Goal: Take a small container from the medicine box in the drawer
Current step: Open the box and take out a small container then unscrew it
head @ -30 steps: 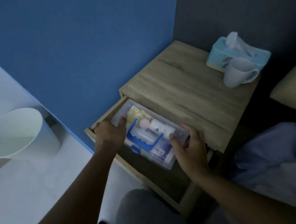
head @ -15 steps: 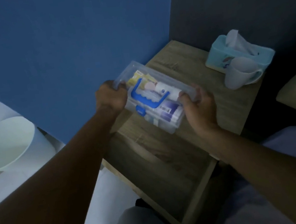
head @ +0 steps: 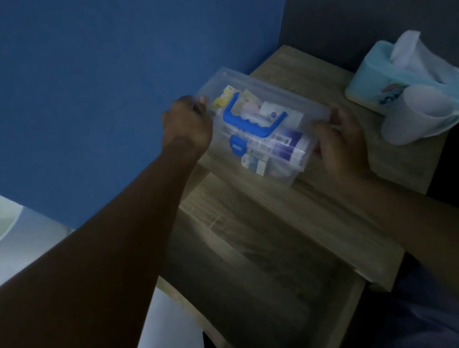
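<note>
Head view: medicine box point(head: 263, 126) labels blurred, unreadable.

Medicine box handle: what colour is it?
Blue. The handle lies on the clear medicine box; the head view shows it plainly.

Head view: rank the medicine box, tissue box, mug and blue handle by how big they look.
1. Medicine box, clearly largest.
2. Tissue box, partly hidden by the mug.
3. Mug, close to the tissue box in apparent size, so that order is unsure.
4. Blue handle, smallest.
</note>
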Available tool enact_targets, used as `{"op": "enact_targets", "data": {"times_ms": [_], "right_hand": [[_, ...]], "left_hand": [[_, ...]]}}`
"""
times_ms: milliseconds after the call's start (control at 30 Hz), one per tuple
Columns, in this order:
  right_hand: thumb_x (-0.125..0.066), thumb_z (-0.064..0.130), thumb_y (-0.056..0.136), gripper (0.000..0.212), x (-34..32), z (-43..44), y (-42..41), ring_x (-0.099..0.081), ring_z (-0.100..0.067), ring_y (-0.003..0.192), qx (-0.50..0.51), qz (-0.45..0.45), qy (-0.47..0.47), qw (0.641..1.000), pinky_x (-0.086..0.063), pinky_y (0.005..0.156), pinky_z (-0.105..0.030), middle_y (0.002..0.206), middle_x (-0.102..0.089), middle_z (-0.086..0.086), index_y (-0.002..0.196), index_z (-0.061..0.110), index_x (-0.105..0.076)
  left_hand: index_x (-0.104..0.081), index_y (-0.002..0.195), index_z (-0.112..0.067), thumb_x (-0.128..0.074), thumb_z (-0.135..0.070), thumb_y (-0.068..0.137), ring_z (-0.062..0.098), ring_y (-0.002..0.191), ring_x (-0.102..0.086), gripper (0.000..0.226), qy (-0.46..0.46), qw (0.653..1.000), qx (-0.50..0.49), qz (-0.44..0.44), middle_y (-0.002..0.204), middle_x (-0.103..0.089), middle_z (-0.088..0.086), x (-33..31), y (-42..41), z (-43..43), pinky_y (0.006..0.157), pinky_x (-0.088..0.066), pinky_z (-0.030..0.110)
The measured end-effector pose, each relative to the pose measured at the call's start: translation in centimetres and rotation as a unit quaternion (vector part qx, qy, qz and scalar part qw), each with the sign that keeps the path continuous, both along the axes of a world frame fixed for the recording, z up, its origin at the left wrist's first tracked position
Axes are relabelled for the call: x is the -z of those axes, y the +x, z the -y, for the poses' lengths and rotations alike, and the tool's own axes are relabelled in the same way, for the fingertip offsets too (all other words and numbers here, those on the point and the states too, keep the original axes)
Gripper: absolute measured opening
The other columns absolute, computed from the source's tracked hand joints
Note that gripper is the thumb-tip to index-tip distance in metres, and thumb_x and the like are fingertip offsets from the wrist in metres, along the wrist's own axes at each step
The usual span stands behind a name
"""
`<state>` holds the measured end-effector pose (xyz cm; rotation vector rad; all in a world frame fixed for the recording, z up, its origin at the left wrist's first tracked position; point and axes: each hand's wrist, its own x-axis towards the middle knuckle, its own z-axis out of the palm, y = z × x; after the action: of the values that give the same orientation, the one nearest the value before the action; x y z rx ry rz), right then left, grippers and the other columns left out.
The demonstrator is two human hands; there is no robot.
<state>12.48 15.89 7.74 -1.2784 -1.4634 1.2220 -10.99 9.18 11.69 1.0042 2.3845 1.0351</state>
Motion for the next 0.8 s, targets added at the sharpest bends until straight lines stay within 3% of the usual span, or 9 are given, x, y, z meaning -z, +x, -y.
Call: {"op": "enact_targets", "data": {"times_ms": [67,133,200,267,367,433,567,667,800], "right_hand": [[-0.064,0.046,0.083,0.07,0.1,-0.5,0.3,-0.063,-0.021,0.118,-0.024,0.003,-0.016,1.0,-0.06,0.087,-0.043,0.142,-0.05,-0.006,0.147,0.032,-0.04],[-0.061,0.045,0.087,0.071,-0.1,-0.9,0.6,-0.058,-0.022,0.126,-0.045,0.005,-0.03,0.999,-0.056,0.096,-0.048,0.148,-0.045,-0.006,0.151,0.03,-0.034],[-0.056,0.042,0.092,0.07,-0.7,-1.0,0.8,-0.053,-0.021,0.131,-0.064,0.04,-0.026,0.997,-0.053,0.1,-0.046,0.153,-0.039,-0.004,0.155,0.03,-0.027],[-0.054,0.039,0.096,0.069,-1.6,-0.6,1.0,-0.046,-0.017,0.134,-0.077,0.115,0.043,0.989,-0.051,0.099,-0.035,0.156,-0.032,-0.003,0.156,0.031,-0.021],[-0.054,0.054,0.092,0.071,-3.0,0.3,1.0,-0.034,-0.006,0.131,-0.104,0.228,0.194,0.948,-0.038,0.098,-0.028,0.155,-0.03,-0.002,0.152,0.033,-0.023],[-0.053,0.066,0.085,0.08,-3.4,0.8,0.7,-0.032,-0.014,0.14,-0.156,0.306,0.22,0.913,-0.04,0.106,-0.04,0.158,-0.027,-0.003,0.15,0.03,-0.026],[-0.066,0.071,0.074,0.101,-3.8,0.8,0.9,-0.017,-0.025,0.151,-0.211,0.399,0.227,0.863,-0.031,0.113,-0.045,0.165,-0.015,-0.003,0.154,0.026,-0.023],[-0.071,0.071,0.066,0.103,-4.7,-0.2,1.1,-0.032,-0.024,0.142,-0.206,0.418,0.24,0.852,-0.04,0.109,-0.044,0.157,-0.032,-0.004,0.149,0.025,-0.035],[-0.076,0.067,0.063,0.101,-4.9,-0.6,1.0,-0.041,-0.024,0.134,-0.205,0.419,0.245,0.85,-0.045,0.103,-0.041,0.148,-0.042,-0.005,0.146,0.023,-0.041]], "left_hand": [[-0.063,0.099,-0.006,-0.037,-0.043,0.1,0.04,0.11,-0.058,0.045,0.001,1.0,0.006,-0.004,0.111,-0.065,0.025,0.0,-0.1,0.0,0.089,-0.048,0.039],[-0.06,0.117,-0.005,-0.036,-0.044,0.1,0.038,0.119,-0.055,0.048,-0.003,1.0,0.009,-0.017,0.12,-0.063,0.022,0.1,0.2,0.1,0.098,-0.044,0.038],[-0.04,0.147,-0.011,-0.038,-0.046,0.1,0.034,0.129,-0.047,0.058,0.003,1.0,0.001,-0.005,0.137,-0.051,0.022,0.2,1.1,0.8,0.11,-0.034,0.033],[-0.021,0.155,-0.016,-0.046,-0.05,0.096,0.03,0.133,-0.043,0.072,0.038,0.997,-0.031,0.055,0.145,-0.037,0.021,0.8,2.9,1.9,0.11,-0.031,0.03],[-0.038,0.138,-0.019,-0.059,-0.057,0.086,0.015,0.108,-0.059,0.068,0.097,0.972,-0.075,0.202,0.133,-0.051,0.009,2.0,5.4,3.0,0.083,-0.051,0.025],[-0.047,0.118,-0.023,-0.064,-0.062,0.079,0.008,0.091,-0.062,0.057,0.109,0.947,-0.083,0.292,0.112,-0.061,0.0,2.4,6.6,3.1,0.068,-0.051,0.023],[-0.057,0.102,-0.019,-0.073,-0.054,0.076,0.015,0.091,-0.069,0.046,0.147,0.898,-0.124,0.395,0.101,-0.066,0.0,3.0,7.6,2.3,0.077,-0.06,0.031],[-0.06,0.098,-0.019,-0.074,-0.052,0.076,0.014,0.085,-0.068,0.042,0.151,0.902,-0.124,0.385,0.094,-0.067,-0.001,3.1,7.5,2.3,0.069,-0.058,0.028],[-0.063,0.096,-0.018,-0.075,-0.045,0.078,0.015,0.086,-0.067,0.035,0.146,0.911,-0.13,0.362,0.092,-0.067,-0.001,3.1,7.4,2.6,0.075,-0.06,0.031]]}}
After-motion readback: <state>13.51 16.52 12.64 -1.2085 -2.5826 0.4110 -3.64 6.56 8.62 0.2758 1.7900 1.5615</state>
